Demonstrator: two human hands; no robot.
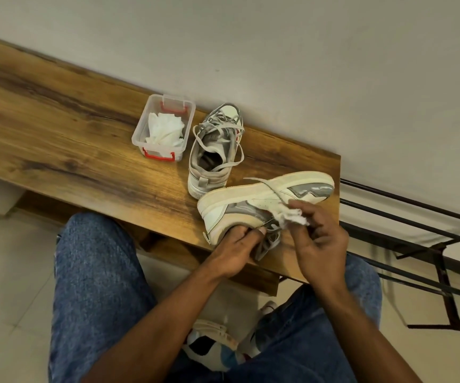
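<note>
A white and grey sneaker [262, 199] lies on its side near the right end of a wooden bench [71, 128], sole facing away from me. My left hand [235, 251] grips its heel and collar, thumb over the opening. My right hand [320, 236] pinches a crumpled white tissue [292, 217] against the shoe's side near the laces. A second matching sneaker [215, 150] stands upright just behind, laces loose.
A clear plastic box with red clips [140, 128] holding white tissues stands left of the upright sneaker. A wall runs behind the bench. A black metal rack [430, 244] stands at the right. My jeans-clad knees frame the lower view, with more shoes on the floor between them.
</note>
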